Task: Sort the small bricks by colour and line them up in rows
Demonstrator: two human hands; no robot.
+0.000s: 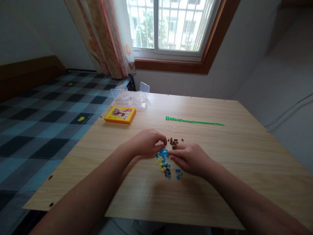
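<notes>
A small heap of tiny blue, yellow and brown bricks [165, 164] lies on the wooden table [220, 156] between my hands. My left hand [146, 142] rests at the heap's left edge with thumb and fingers pinched together; what they hold is too small to make out. My right hand [192, 158] lies at the heap's right side, fingers curled and pointing at the bricks, touching the pile. A separate cluster of brown bricks [174, 143] sits just beyond the fingertips. Farther back, a long row of green bricks [194, 121] runs across the table.
An orange-yellow box [120, 114] lies at the table's back left, with a clear plastic container [129, 94] and its lid behind it. A bed with a checked cover [49, 111] adjoins the table's left edge. A window and curtain stand behind.
</notes>
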